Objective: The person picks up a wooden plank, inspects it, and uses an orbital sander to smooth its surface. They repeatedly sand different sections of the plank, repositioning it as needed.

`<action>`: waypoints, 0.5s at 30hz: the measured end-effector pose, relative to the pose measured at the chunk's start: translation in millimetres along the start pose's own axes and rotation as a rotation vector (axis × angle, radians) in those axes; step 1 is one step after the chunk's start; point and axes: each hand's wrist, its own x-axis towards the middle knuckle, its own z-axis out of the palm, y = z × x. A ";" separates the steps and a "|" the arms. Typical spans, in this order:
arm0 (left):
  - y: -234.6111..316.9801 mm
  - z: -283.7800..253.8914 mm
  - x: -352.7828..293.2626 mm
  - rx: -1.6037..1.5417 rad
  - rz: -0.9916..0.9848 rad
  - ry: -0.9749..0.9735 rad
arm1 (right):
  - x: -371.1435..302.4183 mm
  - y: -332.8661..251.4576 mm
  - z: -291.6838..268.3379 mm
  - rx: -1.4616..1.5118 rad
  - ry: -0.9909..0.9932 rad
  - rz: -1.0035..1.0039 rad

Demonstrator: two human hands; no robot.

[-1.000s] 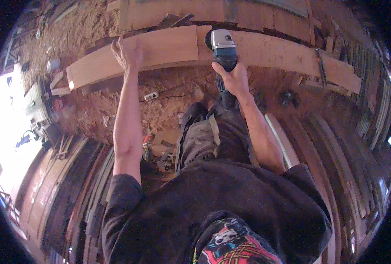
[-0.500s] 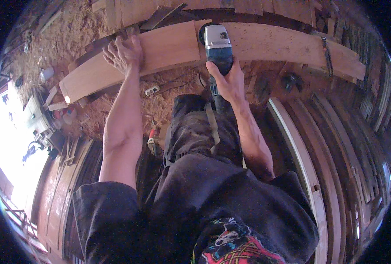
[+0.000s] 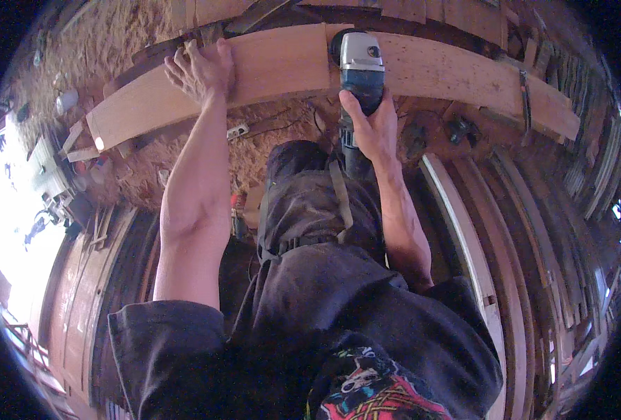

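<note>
A long pale wooden board [image 3: 272, 66] lies across the far side, crossed by a seam near its middle. My left hand [image 3: 202, 73] rests on its left part, fingers spread toward the far edge. In my right hand [image 3: 375, 126] is an angle grinder [image 3: 363, 70] with a silver head and a blue-green body. Its dark round disc [image 3: 340, 45] sits at the board, just right of the seam, mostly hidden under the head. My right thumb and fingers wrap round the grinder's body. Right of the seam, the wood is dotted with small dark marks.
A dark clamp [image 3: 525, 105] crosses the board near its right end. Sawdust [image 3: 275, 126] covers the ground, with a white power socket [image 3: 237, 131] on it. Long planks [image 3: 464, 231] stand to my right, and more panels [image 3: 86, 294] to my left. A dark power tool [image 3: 461, 129] lies beyond the right-hand planks.
The view has shifted a little. The grinder and my right hand appear slightly farther right and up in the picture. My left hand stays on the board.
</note>
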 end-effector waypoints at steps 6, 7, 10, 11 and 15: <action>0.2 -1.0 -1.0 0.022 0.012 0.024 | -1.1 2.6 -0.5 -0.005 0.005 -0.021; -1.3 -0.4 -1.0 0.031 0.017 0.030 | -1.8 0.7 -0.3 -0.007 0.012 -0.008; 2.8 -6.0 -2.4 -0.009 -0.003 0.026 | -2.3 -7.3 -3.1 -0.007 -0.012 0.027; 3.3 -6.9 -2.7 -0.007 -0.001 0.028 | -2.7 -9.4 -4.2 -0.006 -0.027 0.037; 5.3 -9.6 -4.4 -0.014 0.005 0.035 | -2.8 -5.8 -4.7 0.003 -0.019 0.020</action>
